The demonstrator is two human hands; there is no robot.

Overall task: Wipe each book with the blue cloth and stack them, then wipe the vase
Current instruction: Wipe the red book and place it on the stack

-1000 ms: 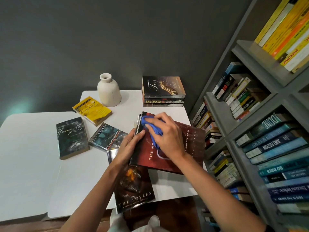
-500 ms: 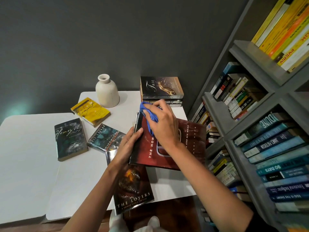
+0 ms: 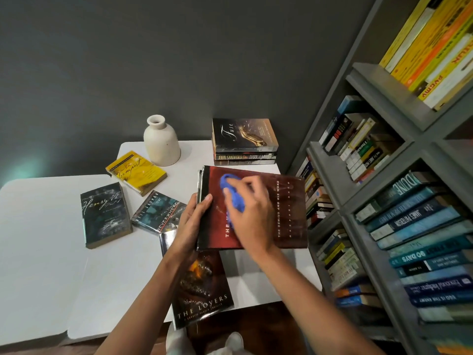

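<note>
Here, the red book [image 3: 289,208] lies cover up in front of the vase [image 3: 161,142] and off to its right, nearer the person; whether it rests on the white table [image 3: 38,239] or is held just clear of it I cannot tell. The left hand [image 3: 190,224] grasps the book's spine edge, thumb on the cover. The right hand [image 3: 252,213] has its fingers curled round the bunched blue cloth [image 3: 234,198], pressing it to the half of the cover on the vase's side. To wipe well, I judge the cloth should travel in long overlapping strokes from the spine out to the edge farthest from the vase, since that far half shows pale streaks in the glare and looks not yet reached. The left hand's hold matters: the push runs away from it, so a firm brace there should stop the glossy jacket sliding. Spreading the cloth flatter under the fingers would cover more per pass. The book's lower corner overlaps The Lovers [image 3: 202,288], which lies farthest from the vase and hangs over the table's near edge, so a hard stroke could nudge it off. Once clean, the book belongs on the stack [image 3: 244,142] just right of the vase; the yellow book [image 3: 137,171], the Henry book [image 3: 105,213] and Neverwhere [image 3: 157,211], spread in front and left of the vase, seem to await their turn.
</note>
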